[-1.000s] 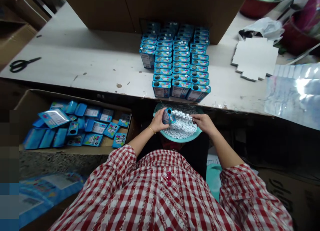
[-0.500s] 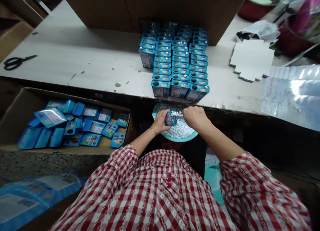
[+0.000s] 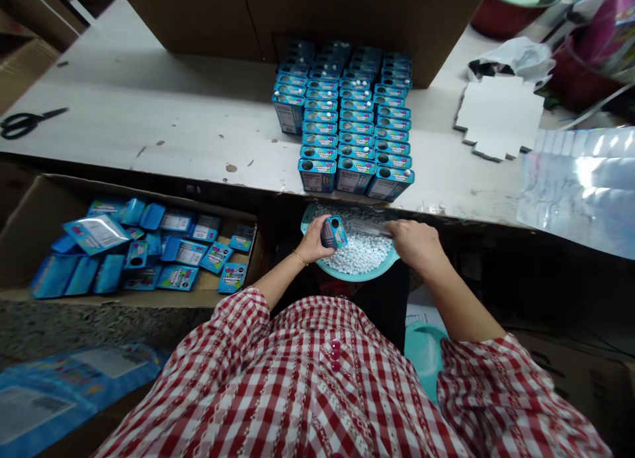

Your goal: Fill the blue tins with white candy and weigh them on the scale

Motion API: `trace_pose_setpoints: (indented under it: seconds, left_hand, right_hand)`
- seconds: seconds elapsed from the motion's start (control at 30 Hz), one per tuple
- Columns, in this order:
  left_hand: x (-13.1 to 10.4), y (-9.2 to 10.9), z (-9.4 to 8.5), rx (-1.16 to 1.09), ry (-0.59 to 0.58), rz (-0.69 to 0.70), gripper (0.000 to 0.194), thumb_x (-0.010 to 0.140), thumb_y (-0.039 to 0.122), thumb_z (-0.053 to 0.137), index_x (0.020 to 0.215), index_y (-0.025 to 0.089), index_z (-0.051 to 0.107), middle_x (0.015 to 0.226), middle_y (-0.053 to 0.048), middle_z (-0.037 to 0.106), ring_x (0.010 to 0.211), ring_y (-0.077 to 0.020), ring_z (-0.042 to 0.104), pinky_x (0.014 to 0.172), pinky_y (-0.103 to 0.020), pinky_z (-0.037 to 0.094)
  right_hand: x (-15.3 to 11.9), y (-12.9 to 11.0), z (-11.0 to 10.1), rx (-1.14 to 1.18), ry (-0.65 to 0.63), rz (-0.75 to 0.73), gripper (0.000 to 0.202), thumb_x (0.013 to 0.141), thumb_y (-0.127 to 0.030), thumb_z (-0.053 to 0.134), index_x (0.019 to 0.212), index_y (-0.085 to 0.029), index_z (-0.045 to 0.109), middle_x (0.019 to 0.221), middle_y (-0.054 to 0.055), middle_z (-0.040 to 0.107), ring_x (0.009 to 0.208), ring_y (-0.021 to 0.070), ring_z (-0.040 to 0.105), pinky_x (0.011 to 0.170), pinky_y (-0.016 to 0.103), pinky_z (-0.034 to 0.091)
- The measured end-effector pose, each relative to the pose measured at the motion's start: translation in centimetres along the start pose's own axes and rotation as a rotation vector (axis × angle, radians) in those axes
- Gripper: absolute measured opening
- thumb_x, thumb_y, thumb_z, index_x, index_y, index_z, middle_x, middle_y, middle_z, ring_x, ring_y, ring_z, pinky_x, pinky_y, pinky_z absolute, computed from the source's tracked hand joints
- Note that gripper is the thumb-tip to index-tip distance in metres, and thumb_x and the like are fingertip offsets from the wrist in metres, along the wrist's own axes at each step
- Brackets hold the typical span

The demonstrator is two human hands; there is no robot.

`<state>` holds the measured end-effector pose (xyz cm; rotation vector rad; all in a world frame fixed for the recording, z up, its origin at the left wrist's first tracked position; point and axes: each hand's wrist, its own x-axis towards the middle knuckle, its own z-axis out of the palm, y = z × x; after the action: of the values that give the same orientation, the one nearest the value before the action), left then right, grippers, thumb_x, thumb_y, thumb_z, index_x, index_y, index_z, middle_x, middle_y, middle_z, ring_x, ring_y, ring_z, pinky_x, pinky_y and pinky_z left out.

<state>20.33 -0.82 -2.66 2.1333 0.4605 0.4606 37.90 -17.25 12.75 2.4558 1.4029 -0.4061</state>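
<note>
My left hand (image 3: 313, 241) is closed around a small blue candy box (image 3: 334, 231), tilted with its dark round hole showing. Below it a turquoise bowl (image 3: 361, 276) holds many small white candies (image 3: 360, 253). Over the right side of the bowl, my right hand (image 3: 414, 244) is closed on a spoon (image 3: 370, 227), blurred and pointing left, apart from the box. Just past the bowl, rows of similar blue boxes (image 3: 317, 173) stand upright on the white table (image 3: 208, 127), with loose white candies on some tops.
To the left, an open cardboard box (image 3: 149, 301) contains many blue candy boxes. Black scissors (image 3: 30, 124) lie at the table's left. Behind the rows stands a big carton (image 3: 307, 14). A stack of white cut card (image 3: 501, 117) and clear plastic sheets (image 3: 580, 180) are on the right.
My right hand has moved right with the spoon, away from the box. The white candies that were heaped at the box's opening are gone from there, and its hole now shows.
</note>
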Motion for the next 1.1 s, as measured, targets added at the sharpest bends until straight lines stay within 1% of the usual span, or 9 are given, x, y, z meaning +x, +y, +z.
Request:
trace_pose_setpoints:
  seconds: [0.07,0.13,0.27,0.4,0.53,0.7,0.87,1.0,1.1]
  left_hand:
    - [-0.2,-0.5,-0.4,-0.071,-0.017,-0.071,0.090,0.052,0.026,0.074,0.130,0.017,0.031,0.126,-0.013,0.044,0.119,-0.0299,0.045,0.104,-0.046,0.034]
    - [-0.2,-1.1,-0.5,-0.149,-0.032,-0.176,0.094,0.051,0.028,0.075,0.132,0.017,0.028,0.126,-0.013,0.045,0.119,-0.0295,0.046,0.104,-0.045,0.034]
    - [0.6,-1.5,1.0,-0.246,-0.065,-0.281,0.098,0.048,0.028,0.078,0.132,0.016,0.029,0.129,-0.013,0.045,0.120,-0.0299,0.046,0.106,-0.045,0.033]
    - [1.5,-0.9,2.6,-0.330,-0.097,-0.286,0.101,0.047,0.029,0.080,0.133,0.017,0.029,0.129,-0.014,0.046,0.120,-0.0310,0.047,0.103,-0.047,0.036]
    - [1.2,-0.5,1.4,-0.366,-0.061,-0.224,0.099,0.051,0.032,0.079,0.135,0.018,0.028,0.128,-0.014,0.046,0.118,-0.0295,0.048,0.099,-0.045,0.041]
    - [0.1,-0.9,-1.4,-0.224,-0.012,-0.158,0.096,0.053,0.031,0.077,0.135,0.020,0.027,0.129,-0.012,0.046,0.118,-0.0286,0.048,0.101,-0.045,0.039]
    - [0.3,-0.5,-0.8,-0.041,-0.016,-0.060,0.092,0.051,0.024,0.075,0.132,0.017,0.032,0.129,-0.014,0.044,0.121,-0.0311,0.045,0.105,-0.047,0.034]
    - [0.7,0.5,0.1,0.065,-0.041,0.020,0.091,0.050,0.021,0.073,0.132,0.017,0.033,0.125,-0.013,0.046,0.119,-0.0313,0.045,0.104,-0.048,0.035]
    - [0.7,0.9,0.2,0.110,-0.045,0.048,0.090,0.051,0.021,0.072,0.132,0.015,0.033,0.125,-0.014,0.045,0.120,-0.0316,0.043,0.105,-0.048,0.033]
  right_hand:
    - [0.1,1.3,3.3,0.005,-0.061,0.064,0.040,0.087,-0.014,0.038,0.116,-0.027,0.061,0.105,0.012,0.067,0.089,0.0239,0.066,0.072,0.032,0.048]
    - [0.6,1.4,7.0,0.053,-0.118,0.093,0.041,0.089,-0.014,0.034,0.118,-0.025,0.060,0.107,0.013,0.066,0.090,0.0244,0.066,0.073,0.033,0.049]
    - [3.2,-2.1,12.5,0.313,-0.114,0.116,0.047,0.088,-0.011,0.031,0.129,-0.023,0.053,0.121,0.012,0.060,0.103,0.0266,0.061,0.080,0.035,0.048]
    - [6.0,-5.0,14.4,0.433,-0.063,0.135,0.044,0.091,-0.016,0.030,0.124,-0.024,0.058,0.119,0.009,0.062,0.110,0.0262,0.058,0.086,0.034,0.046]
    - [6.5,-3.9,14.9,0.551,-0.026,0.139,0.039,0.092,-0.025,0.035,0.121,-0.024,0.061,0.117,0.006,0.065,0.108,0.0213,0.059,0.086,0.029,0.046]
    - [5.0,-0.8,13.8,0.660,0.027,0.101,0.035,0.088,-0.022,0.042,0.115,-0.022,0.065,0.102,0.003,0.071,0.094,0.0158,0.064,0.079,0.022,0.047]
    - [3.5,1.1,9.1,0.735,0.123,0.006,0.033,0.085,-0.023,0.046,0.109,-0.025,0.069,0.096,0.002,0.072,0.087,0.0164,0.065,0.077,0.024,0.047]
    - [2.9,0.6,3.9,0.449,0.040,-0.050,0.034,0.086,-0.027,0.044,0.110,-0.031,0.067,0.100,0.003,0.071,0.092,0.0207,0.064,0.077,0.028,0.047]
    - [2.4,-1.0,0.5,0.169,-0.007,-0.065,0.035,0.084,-0.021,0.042,0.106,-0.029,0.068,0.102,0.008,0.070,0.094,0.0270,0.064,0.074,0.034,0.048]
